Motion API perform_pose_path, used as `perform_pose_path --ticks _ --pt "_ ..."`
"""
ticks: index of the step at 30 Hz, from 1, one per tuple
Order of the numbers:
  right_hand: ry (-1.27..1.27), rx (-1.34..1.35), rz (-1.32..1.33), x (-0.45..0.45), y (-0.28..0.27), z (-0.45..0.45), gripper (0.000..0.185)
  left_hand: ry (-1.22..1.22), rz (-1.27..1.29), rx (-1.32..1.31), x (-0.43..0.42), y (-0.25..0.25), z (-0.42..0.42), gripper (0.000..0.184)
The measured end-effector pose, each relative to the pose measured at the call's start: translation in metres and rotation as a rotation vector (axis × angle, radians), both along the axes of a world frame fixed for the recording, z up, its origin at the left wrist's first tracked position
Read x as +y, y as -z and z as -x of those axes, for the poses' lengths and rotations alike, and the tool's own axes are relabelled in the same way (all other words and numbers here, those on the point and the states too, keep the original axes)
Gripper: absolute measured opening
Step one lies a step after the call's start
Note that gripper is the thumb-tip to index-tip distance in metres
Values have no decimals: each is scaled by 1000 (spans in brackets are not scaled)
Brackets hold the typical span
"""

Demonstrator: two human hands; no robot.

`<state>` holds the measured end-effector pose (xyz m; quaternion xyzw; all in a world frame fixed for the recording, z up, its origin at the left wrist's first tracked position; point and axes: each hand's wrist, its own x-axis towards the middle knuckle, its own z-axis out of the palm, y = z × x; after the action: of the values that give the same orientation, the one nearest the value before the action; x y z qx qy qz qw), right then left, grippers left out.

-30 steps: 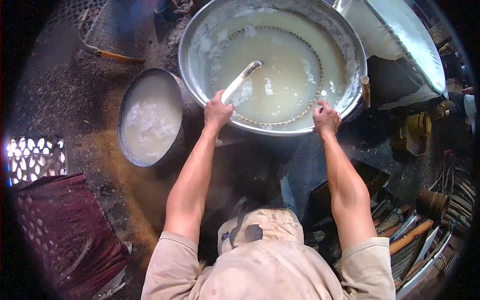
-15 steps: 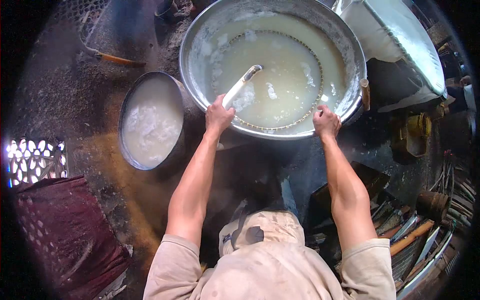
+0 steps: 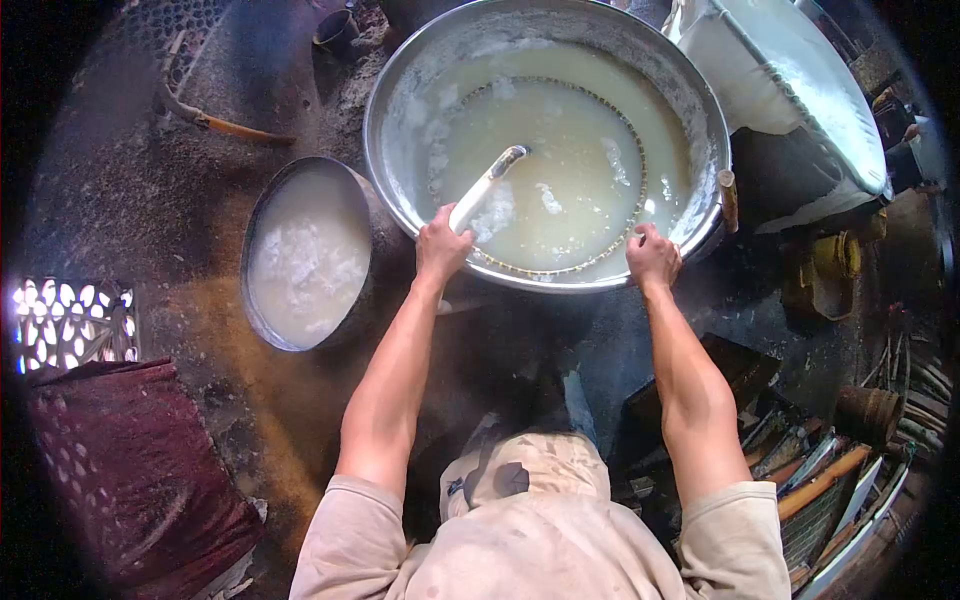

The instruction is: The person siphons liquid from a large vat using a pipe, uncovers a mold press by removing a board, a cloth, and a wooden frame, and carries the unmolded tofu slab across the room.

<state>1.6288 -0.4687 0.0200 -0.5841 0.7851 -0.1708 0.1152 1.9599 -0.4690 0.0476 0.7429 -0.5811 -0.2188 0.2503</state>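
Observation:
A wide metal vat (image 3: 708, 110) holds cloudy, pale liquid with white clumps floating on it. In the liquid lies a large round hoop (image 3: 641, 150) with a laced-looking edge; what is beneath it is hidden. My left hand (image 3: 443, 245), at the vat's near-left rim, is closed around a white, pole-like handle (image 3: 482, 196) that slants toward the middle of the liquid. Its far end is dark, and any part below the surface cannot be seen. My right hand (image 3: 654, 257) is closed at the near-right rim, where the hoop's edge meets the fingers.
Left of the vat stands a smaller metal tub (image 3: 308, 265) of whitish, frothy liquid. A cloth-lined container (image 3: 800, 90) is at the upper right, with a yellow container (image 3: 832, 260) below it. Firewood and scraps (image 3: 835, 500) lie lower right; a dark red cloth (image 3: 140, 470) lies lower left.
The whole scene sits slightly lower in view, as the camera has shifted. Both hands keep their places, and the white handle has barely moved.

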Motion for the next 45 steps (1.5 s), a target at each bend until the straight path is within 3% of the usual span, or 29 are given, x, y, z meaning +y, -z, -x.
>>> perform_pose_path --ticks 45 --pt "-19 29 26 0 7 1 21 13 -45 -34 -2 4 -5 53"
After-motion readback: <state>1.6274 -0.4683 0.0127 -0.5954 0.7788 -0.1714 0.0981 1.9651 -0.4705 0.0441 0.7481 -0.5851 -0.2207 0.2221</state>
